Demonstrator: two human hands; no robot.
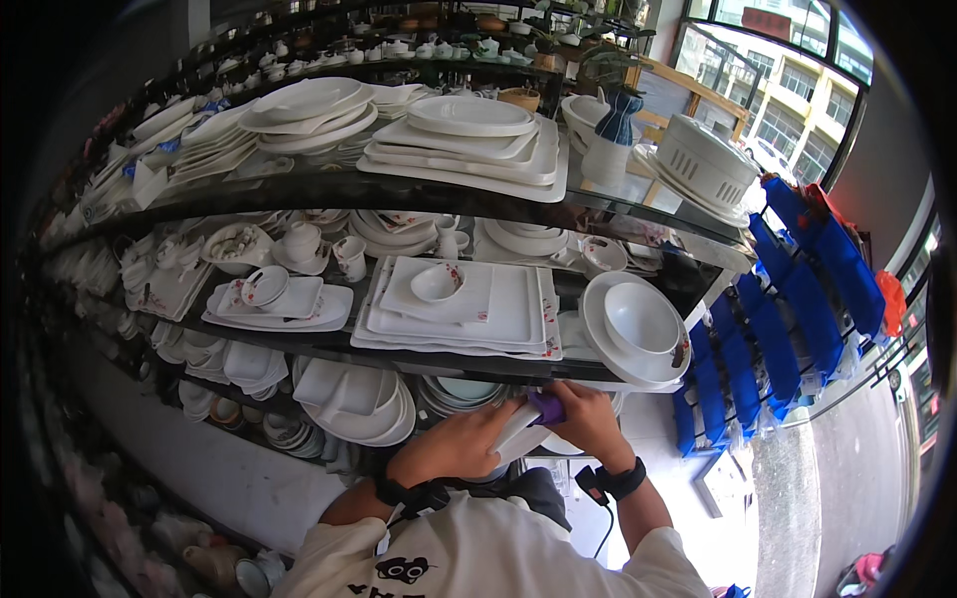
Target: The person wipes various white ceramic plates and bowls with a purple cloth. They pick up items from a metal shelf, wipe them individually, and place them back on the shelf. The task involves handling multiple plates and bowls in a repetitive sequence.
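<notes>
Just in front of my chest, my left hand (465, 441) grips a white ceramic dish (521, 435) that is tilted on edge. A purple cloth (549, 408) is bunched over the upper rim of the dish, and my right hand (591, 420) presses it there. My fingers hide part of the dish, so its full shape cannot be made out. Both hands are below the front edge of the middle shelf. Closest above them on that shelf are a stack of rectangular white platters (456, 329) and a round white bowl (641, 318) on a large plate.
The glass top shelf (299, 173) carries stacked plates, a blue-and-white vase (611, 138) and a slotted white ceramic piece (706, 161). Lower down sit more plates (355, 404). To the right stands a rack of blue bins (777, 314). A cable (609, 532) hangs from my right wristband.
</notes>
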